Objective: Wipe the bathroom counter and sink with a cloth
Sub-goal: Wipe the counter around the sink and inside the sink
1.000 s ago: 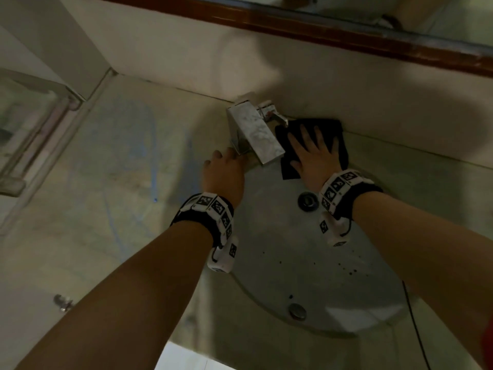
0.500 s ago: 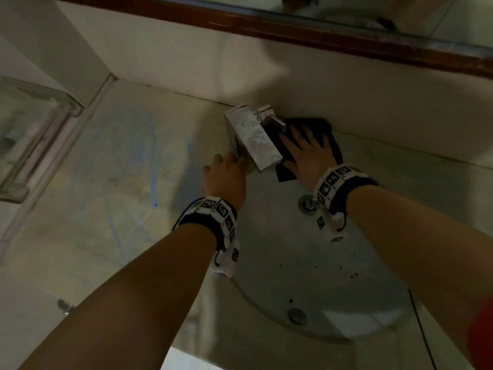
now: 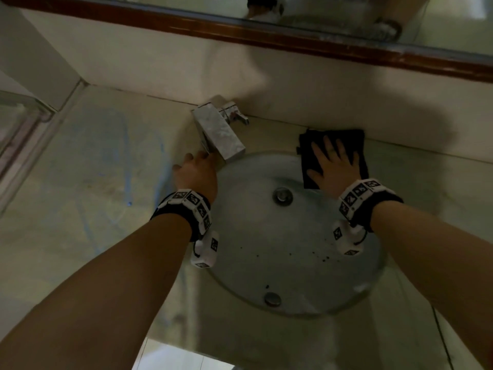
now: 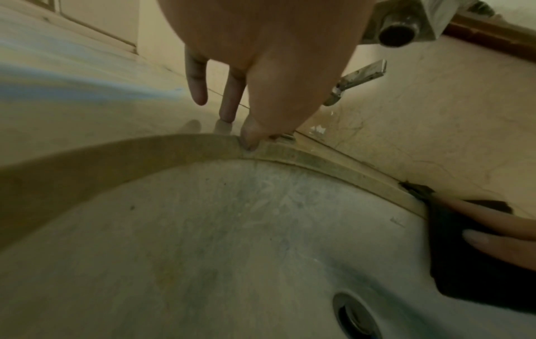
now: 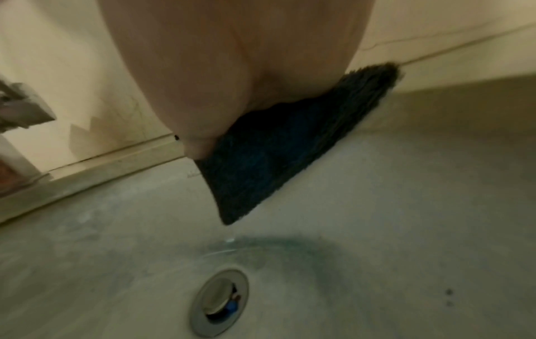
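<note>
Head view, right side: the right hand (image 3: 332,166) lies flat with fingers spread, pressing a dark folded cloth (image 3: 354,145) onto the back rim of the round pale basin sink (image 3: 266,263), likely so the whole palm drives the wipe.
Head view, left side: the left hand (image 3: 196,173), fingers loosely extended and gripping nothing, rests at the rim under the square chrome faucet (image 3: 218,134), probably as a brace.
Left wrist view: fingertips (image 4: 249,140) touch the sink rim beside the beige stone counter (image 4: 87,96); the cloth shows at the far right.
Right wrist view: the cloth droops over the rim into the bowl, above the metal drain (image 5: 219,300); the fingers are hidden here.
Judgement: the bowl's dark specks are yet to be wiped.
</note>
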Demonstrator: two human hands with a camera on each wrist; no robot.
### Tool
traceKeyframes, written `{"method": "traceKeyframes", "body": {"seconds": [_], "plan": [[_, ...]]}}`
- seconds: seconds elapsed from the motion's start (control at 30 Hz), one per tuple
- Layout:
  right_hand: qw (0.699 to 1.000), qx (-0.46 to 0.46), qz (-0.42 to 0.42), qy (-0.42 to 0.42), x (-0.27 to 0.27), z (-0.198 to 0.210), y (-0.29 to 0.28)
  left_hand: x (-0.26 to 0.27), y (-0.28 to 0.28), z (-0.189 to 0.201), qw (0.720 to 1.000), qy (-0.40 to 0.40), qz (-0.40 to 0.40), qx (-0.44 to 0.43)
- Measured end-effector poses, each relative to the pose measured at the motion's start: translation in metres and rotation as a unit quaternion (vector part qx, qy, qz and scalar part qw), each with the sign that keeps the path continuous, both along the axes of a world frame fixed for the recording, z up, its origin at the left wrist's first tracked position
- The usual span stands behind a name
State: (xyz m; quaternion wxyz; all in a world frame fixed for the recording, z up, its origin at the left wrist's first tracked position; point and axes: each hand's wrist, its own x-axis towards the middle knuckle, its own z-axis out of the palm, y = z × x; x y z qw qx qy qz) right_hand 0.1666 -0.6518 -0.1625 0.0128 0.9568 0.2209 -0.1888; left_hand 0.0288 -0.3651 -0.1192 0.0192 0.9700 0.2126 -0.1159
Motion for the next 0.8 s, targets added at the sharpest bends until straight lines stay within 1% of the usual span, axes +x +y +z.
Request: {"method": "traceKeyframes", "body": {"seconds": [0.13, 0.2, 0.43, 0.6, 0.67, 0.8], "plan": [[1.0, 0.005, -0.016, -0.011, -0.002, -0.002, 0.019, 0.001, 0.003, -0.002, 1.0, 0.005, -0.006, 0.003], [1.0, 0.007, -0.007, -0.017, 0.0, -0.003, 0.032, 0.001, 0.004, -0.004, 1.0, -0.004, -0.008, 0.004], [0.996, 0.03, 0.076, -0.037, -0.003, -0.007, 0.108, 0.001, 0.006, -0.009, 1.0, -0.019, -0.015, 0.001], [0.99, 0.027, 0.139, -0.026, -0.004, -0.011, 0.169, 0.002, 0.011, -0.011, 1.0, -0.014, -0.024, -0.004], [0.989, 0.023, 0.145, -0.019, -0.004, -0.012, 0.18, 0.002, 0.01, -0.012, 1.0, -0.016, -0.026, -0.001], [0.99, 0.017, 0.143, -0.006, -0.001, -0.01, 0.182, 0.0, 0.008, -0.014, 0.999, -0.03, -0.022, -0.002]]}}
